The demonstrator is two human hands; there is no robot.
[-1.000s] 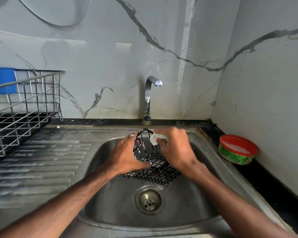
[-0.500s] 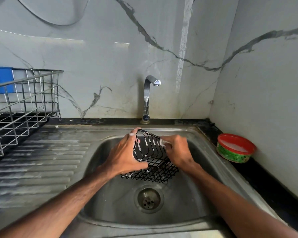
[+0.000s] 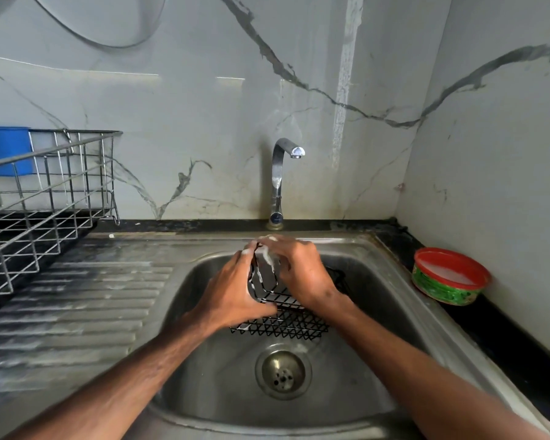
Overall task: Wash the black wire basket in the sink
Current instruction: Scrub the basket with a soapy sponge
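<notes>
My left grip (image 3: 235, 296) held the basket (image 3: 283, 327) tilted in the sink (image 3: 346, 242), just in front of the tap (image 3: 278, 173). My right grip (image 3: 302, 274) pinched a soapy wad (image 3: 267, 255) against its upper wires. Suds streaked them and the tap gave no water, so I judged scrubbing underway and rinsing left.

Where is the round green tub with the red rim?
In the head view the round green tub with the red rim sits on the black counter right of the steel sink, by the right wall.
</notes>
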